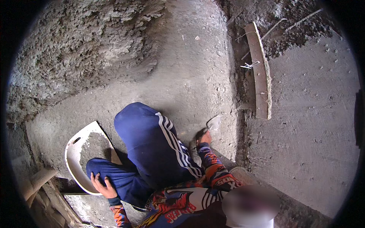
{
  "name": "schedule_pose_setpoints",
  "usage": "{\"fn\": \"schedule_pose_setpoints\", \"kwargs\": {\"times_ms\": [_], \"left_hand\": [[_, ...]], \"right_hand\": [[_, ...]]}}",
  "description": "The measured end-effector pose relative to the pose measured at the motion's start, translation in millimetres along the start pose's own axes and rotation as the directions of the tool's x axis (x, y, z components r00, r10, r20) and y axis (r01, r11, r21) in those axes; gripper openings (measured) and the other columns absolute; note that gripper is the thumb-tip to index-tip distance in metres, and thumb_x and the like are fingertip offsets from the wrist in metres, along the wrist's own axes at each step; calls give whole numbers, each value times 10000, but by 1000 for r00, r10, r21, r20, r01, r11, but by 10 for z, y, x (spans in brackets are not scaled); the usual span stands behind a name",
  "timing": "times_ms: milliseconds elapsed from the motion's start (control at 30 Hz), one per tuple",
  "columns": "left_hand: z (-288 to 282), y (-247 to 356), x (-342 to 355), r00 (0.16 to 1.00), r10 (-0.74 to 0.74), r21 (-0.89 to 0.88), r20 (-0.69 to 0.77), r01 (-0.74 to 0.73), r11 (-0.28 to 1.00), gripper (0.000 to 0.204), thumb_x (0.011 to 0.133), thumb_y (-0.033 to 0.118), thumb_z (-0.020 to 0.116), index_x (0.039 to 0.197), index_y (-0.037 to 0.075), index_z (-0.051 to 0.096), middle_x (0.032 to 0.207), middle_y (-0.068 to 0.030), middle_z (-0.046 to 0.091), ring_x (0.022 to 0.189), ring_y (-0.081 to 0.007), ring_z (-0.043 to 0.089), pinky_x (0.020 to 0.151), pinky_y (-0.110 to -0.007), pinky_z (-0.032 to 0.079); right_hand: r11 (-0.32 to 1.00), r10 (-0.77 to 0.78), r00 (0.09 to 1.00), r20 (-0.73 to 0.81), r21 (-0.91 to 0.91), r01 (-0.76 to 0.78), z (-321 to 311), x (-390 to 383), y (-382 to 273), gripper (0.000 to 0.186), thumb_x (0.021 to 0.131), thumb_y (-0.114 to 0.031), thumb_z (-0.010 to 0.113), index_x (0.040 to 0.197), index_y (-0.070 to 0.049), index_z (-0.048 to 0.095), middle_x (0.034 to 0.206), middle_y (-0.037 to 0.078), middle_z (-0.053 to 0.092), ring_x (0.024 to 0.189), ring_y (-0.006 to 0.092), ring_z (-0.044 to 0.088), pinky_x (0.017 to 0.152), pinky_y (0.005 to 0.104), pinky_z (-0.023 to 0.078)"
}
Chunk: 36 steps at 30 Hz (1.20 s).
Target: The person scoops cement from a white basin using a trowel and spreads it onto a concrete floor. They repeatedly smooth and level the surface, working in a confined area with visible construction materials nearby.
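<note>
My right hand (204, 139) is closed round the handle of a small trowel (214, 122). The trowel's pale, mortar-smeared blade points away from me over the rough grey surface (190, 87). On my left knee rests my left hand (103, 187), its fingers spread and holding nothing. Beside that knee lies a white plastic tub (71, 155) with a slot near its rim and grey mortar (95, 146) inside. My knee and leg hide part of the tub.
Lumpy grey mortar (83, 49) covers the far left. A narrow brown board (261, 81) with wire lies along the edge at right, beside a smoother grey slab (304, 125). A round pole (40, 182) lies at lower left. One patch at lower right is blurred.
</note>
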<state>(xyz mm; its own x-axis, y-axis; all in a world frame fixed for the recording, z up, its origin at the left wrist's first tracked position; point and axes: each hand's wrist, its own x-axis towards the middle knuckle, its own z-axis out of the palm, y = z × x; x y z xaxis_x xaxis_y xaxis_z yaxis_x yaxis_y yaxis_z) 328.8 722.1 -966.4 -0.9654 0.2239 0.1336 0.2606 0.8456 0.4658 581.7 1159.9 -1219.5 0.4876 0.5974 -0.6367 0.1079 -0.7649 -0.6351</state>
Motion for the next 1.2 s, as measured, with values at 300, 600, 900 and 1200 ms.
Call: {"fn": "schedule_pose_setpoints", "kwargs": {"times_ms": [300, 600, 900, 1200], "left_hand": [[21, -47, 9, 1000, -22, -24, -6, 22, 999, 337, 813, 119, 546, 1111, -38, 530, 1339, -223, 428, 1238, -380, 397, 1061, -448, 263], [-16, -12, -24, 999, -39, -42, -17, 39, 998, 322, 813, 116, 551, 1097, -34, 532, 1344, -215, 423, 1244, -372, 393, 1065, -448, 254], [43, -1, 79, 1000, -7, 0, -3, 7, 1000, 322, 799, 117, 564, 1090, -18, 538, 1325, -214, 440, 1229, -382, 404, 1053, -452, 269], [28, -93, 37, 1000, -14, 2, -28, 14, 1000, 321, 794, 118, 569, 1085, -13, 545, 1319, -219, 447, 1219, -382, 412, 1047, -453, 278]], "right_hand": [[972, 20, 973, 229, -234, 35, -155, -6, 114, 595, 891, -597, 386, 797, -31, 546, 582, 121, 532, 441, 279, 514, 396, 413, 427], [836, -243, 944, 224, -446, 321, -53, 192, -160, 585, 914, -537, 411, 944, 12, 611, 668, 152, 583, 570, 311, 586, 462, 413, 483], [272, -472, 750, 463, -733, 623, 263, -544, -337, 515, 905, -480, 433, 1068, 4, 504, 929, 302, 619, 886, 477, 590, 769, 549, 453], [703, -264, 920, 291, -594, 390, -403, -195, 317, 687, 915, -548, 350, 1042, 80, 600, 970, 328, 610, 965, 448, 586, 819, 477, 436]]}}
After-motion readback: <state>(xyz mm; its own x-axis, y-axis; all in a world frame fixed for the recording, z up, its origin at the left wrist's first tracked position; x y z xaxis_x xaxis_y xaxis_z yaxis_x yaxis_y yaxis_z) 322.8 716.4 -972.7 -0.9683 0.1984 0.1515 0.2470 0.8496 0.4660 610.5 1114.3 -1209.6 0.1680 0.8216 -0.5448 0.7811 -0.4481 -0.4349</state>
